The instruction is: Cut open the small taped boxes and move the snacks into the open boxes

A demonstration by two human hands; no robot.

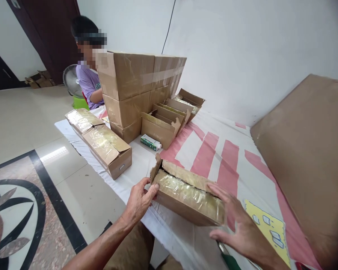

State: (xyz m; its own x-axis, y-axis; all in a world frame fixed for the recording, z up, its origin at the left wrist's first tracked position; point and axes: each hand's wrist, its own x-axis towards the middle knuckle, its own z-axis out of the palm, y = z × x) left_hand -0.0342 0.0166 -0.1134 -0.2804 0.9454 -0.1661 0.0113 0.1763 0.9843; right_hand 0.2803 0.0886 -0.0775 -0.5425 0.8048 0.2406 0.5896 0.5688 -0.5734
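Note:
An open cardboard box [183,204] lies on the cloth-covered table [214,150] close in front of me, a clear plastic bag showing inside it. My left hand [138,202] pinches the box's left end flap between fingers and thumb. My right hand [236,225] rests against the box's right end with fingers spread and flat.
Two closed taped boxes [107,146] lie at the left edge. A tall stack of cartons [135,86] stands behind, with several open boxes [169,120] and a small green-and-white pack [150,142] beside it. Another person [88,63] sits beyond. A large brown board [307,157] leans at right.

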